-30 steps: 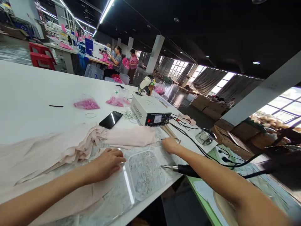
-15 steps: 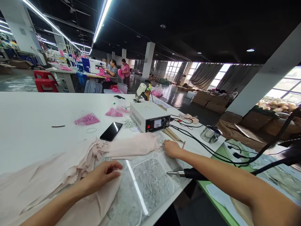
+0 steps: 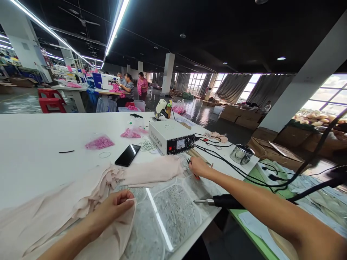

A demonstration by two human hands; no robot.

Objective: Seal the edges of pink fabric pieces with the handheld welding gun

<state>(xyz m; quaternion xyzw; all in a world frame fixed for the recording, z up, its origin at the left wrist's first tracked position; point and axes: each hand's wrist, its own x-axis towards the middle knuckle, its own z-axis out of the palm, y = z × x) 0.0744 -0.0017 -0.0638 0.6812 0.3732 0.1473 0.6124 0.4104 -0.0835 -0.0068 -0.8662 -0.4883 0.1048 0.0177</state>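
Observation:
My left hand (image 3: 115, 209) is closed, pinching the edge of a pale pink cloth (image 3: 121, 231) at the lower left. Farther up, my right hand (image 3: 199, 168) has its fingers closed around a small dark tool with orange-red handles (image 3: 196, 176), its dark tip pointing up and left. Between the hands lies a folded pale pink cloth (image 3: 153, 170) on a clear sheet over a grey stone-patterned surface (image 3: 176, 206). Below my right forearm, a black-handled tool with a metal tip (image 3: 204, 202) juts over the sheet.
A control box (image 3: 172, 135) with cables stands behind the cloth, beside a black phone (image 3: 127, 155) and pink-filled bags (image 3: 99, 142). A metal container (image 3: 241, 154) sits at the right. Cables cross near my right arm. People work in the background.
My left hand has closed on the cloth edge and drawn it slightly left and down. My right hand has picked up the small orange-handled tool. The view has shifted a little.

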